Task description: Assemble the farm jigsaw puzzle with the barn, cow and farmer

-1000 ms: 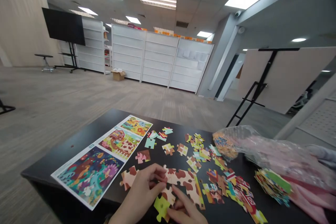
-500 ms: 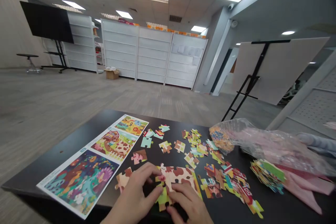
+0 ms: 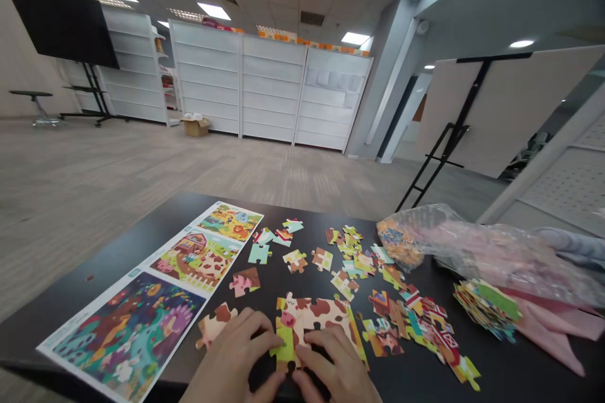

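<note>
A partly joined jigsaw section [image 3: 331, 312] showing a spotted cow lies at the table's near edge. My left hand [image 3: 239, 356] is bent at its left side, index fingertip on a yellow-green puzzle piece [image 3: 284, 335] below the cow's face, thumb lower down by the edge. My right hand [image 3: 338, 365] covers the lower part of the section, fingers curled onto it and thumb near its bottom edge. A dark gap shows in the section above my right fingers. Partly behind my left hand lies a loose brown-and-cream piece [image 3: 215, 322].
A picture sheet [image 3: 135, 334] with three scenes lies at left. Loose pieces [image 3: 295, 260] are scattered beyond the section, and joined barn pieces [image 3: 437, 334] lie to the right. Farther right are a stack of pieces [image 3: 486, 305], a clear plastic bag [image 3: 439, 233] and pink cloth [image 3: 548, 334].
My left fingers have slid down from the cow's face, which now shows, and the left thumb has come off the green piece. My right hand stays on the section. The view has shifted slightly.
</note>
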Tool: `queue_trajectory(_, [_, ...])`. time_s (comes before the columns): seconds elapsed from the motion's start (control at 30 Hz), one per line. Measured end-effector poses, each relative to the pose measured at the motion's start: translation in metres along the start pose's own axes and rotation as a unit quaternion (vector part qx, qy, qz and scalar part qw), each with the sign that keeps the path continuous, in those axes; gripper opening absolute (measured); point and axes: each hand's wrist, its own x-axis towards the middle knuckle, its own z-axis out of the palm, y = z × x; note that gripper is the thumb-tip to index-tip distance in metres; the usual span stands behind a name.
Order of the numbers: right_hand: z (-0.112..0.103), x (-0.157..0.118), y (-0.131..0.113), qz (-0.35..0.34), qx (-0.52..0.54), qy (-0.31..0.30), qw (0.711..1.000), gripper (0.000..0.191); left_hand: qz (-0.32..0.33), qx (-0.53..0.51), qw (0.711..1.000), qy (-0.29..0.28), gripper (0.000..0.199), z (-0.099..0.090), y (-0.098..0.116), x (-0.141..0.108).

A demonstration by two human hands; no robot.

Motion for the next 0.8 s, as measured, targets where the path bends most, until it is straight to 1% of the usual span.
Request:
queue_trajectory(0.1, [-0.004,0.004,-0.002,-0.005,-0.001,-0.018,1.000,0.017,0.021,0.007,0.999,0.035,0.018,0.003,-0.004,-0.002])
queue_trajectory(0.17, [-0.005,0.005,-0.003,0.001,-0.005,-0.016,1.000,0.016,0.031,0.010,0.998,0.045,0.020,0.006,-0.006,-0.003])
queue_trajectory(0.27, [-0.005,0.007,-0.004,0.002,-0.013,-0.014,1.000,0.021,0.037,0.011,0.999,0.038,0.024,0.009,-0.008,-0.003])
queue_trajectory(0.4, [-0.005,0.010,-0.007,0.005,-0.001,-0.008,1.000,0.027,0.031,0.011,0.999,0.030,0.025,0.009,-0.008,-0.002])
queue_trajectory(0.47, [-0.007,0.010,-0.008,0.015,0.016,0.021,1.000,0.029,0.028,0.004,0.999,0.032,0.025,0.009,-0.008,-0.001])
queue_trajectory(0.53, [-0.013,0.008,-0.007,0.021,0.046,0.070,0.996,0.029,0.024,-0.001,0.999,0.032,0.024,0.008,-0.009,-0.002])
queue_trajectory(0.63, [-0.028,-0.005,0.003,0.055,0.090,0.135,0.985,0.023,0.024,-0.001,0.999,0.035,0.022,0.007,-0.008,-0.002])
queue_trajectory(0.7, [-0.042,-0.019,0.017,0.099,0.071,0.156,0.980,0.019,0.022,-0.002,0.999,0.044,0.025,0.004,-0.006,-0.002])
queue_trajectory(0.77, [-0.055,-0.034,0.037,0.128,0.007,0.170,0.977,0.015,0.020,-0.005,0.998,0.061,0.027,0.002,-0.004,-0.003])
queue_trajectory(0.8, [-0.061,-0.041,0.047,0.131,-0.032,0.178,0.975,0.013,0.019,-0.004,0.997,0.074,0.027,0.001,-0.003,-0.003])
